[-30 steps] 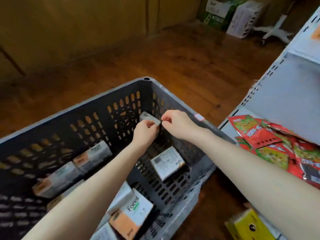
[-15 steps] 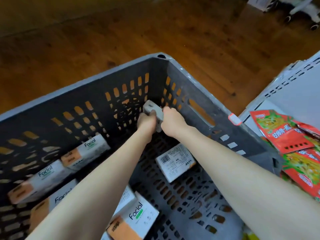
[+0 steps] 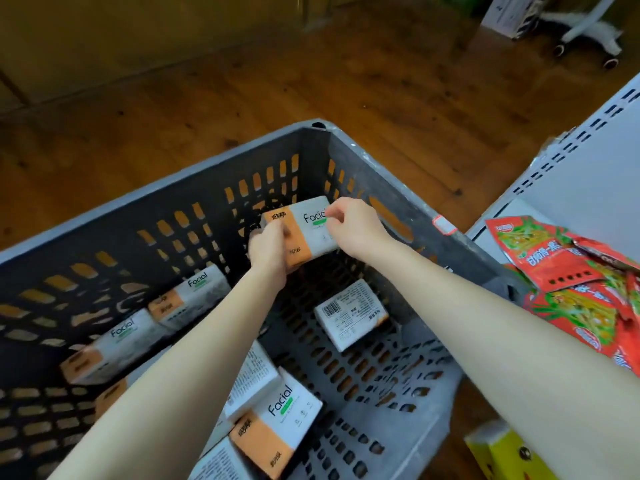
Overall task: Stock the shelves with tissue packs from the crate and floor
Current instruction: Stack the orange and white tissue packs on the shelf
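Our left hand (image 3: 268,249) and right hand (image 3: 353,226) hold one tissue pack (image 3: 306,233), fingers curled on it. A shallow pinch may drop it into the crate (image 3: 349,157).

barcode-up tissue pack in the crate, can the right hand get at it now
Likely yes once freed: nothing covers the barcode pack just below the right hand, which pinches the held pack.

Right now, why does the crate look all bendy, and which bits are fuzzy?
Head view: the wide lens bows the crate rim; the held tissue pack reads sharp, while the packs by the left wall look smeared; the wooden floor has a soft sheen towards the top right, with no hard shadows.
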The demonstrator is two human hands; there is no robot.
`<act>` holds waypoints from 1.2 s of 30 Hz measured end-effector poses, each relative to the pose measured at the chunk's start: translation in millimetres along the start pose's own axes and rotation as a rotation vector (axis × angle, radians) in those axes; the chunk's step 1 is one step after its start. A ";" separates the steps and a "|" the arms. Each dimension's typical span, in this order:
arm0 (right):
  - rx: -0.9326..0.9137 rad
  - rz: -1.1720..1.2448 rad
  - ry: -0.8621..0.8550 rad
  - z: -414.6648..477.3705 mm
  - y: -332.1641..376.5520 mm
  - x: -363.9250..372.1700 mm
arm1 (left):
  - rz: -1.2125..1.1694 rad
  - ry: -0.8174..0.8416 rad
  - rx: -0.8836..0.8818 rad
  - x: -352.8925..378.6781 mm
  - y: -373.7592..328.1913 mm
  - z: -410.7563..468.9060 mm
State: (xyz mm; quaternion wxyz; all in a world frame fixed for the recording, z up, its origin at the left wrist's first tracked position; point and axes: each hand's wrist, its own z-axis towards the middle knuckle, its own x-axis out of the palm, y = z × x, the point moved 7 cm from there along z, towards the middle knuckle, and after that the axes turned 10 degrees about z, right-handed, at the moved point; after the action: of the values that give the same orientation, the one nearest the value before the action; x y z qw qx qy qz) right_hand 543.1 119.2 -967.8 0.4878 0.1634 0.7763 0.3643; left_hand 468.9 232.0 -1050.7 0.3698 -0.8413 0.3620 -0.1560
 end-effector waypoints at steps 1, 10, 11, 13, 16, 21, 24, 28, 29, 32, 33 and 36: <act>-0.028 -0.005 -0.037 -6.4 3.2 -9.1 | -0.008 -0.003 0.017 -2.6 -5.4 -7.3; -0.172 0.219 -0.257 -77.6 25.4 -96.4 | -0.078 0.148 0.288 23.2 -64.8 -104.2; -0.199 0.247 -0.291 -86.3 27.5 -109.4 | -0.074 0.150 0.324 30.6 -72.7 -117.3; -0.249 0.286 -0.367 -105.2 30.6 -136.8 | -0.073 0.137 0.406 45.7 -87.1 -141.8; -0.299 0.306 -0.477 -133.5 30.0 -179.9 | -0.092 0.133 0.545 71.1 -102.0 -178.3; -0.326 0.354 -0.695 -178.8 12.3 -253.9 | -0.040 0.183 0.703 126.9 -112.5 -241.5; -0.275 0.434 -0.798 -202.5 -13.0 -293.4 | 0.036 0.220 0.845 159.3 -115.0 -281.3; -0.245 0.505 -0.924 -235.8 -43.7 -342.7 | 0.238 0.315 1.124 205.0 -112.3 -326.6; -0.233 0.513 -0.948 -244.5 -50.0 -353.3 | 0.305 0.347 1.190 217.8 -111.7 -336.4; -0.219 0.544 -0.995 -266.3 -66.7 -380.5 | 0.498 0.430 1.333 255.9 -112.9 -364.2; -0.223 0.557 -1.002 -271.6 -72.9 -389.4 | 0.556 0.436 1.390 268.4 -114.7 -373.7; -0.258 0.590 -1.051 -285.0 -90.9 -415.8 | 0.626 0.416 1.578 302.2 -122.1 -401.1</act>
State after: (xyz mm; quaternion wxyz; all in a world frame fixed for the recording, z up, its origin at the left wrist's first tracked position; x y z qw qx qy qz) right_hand 498.3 -311.7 -694.6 0.6994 0.4689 0.3039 0.4457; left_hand 524.8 -134.6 -690.6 0.7966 -0.1561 0.4230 -0.4026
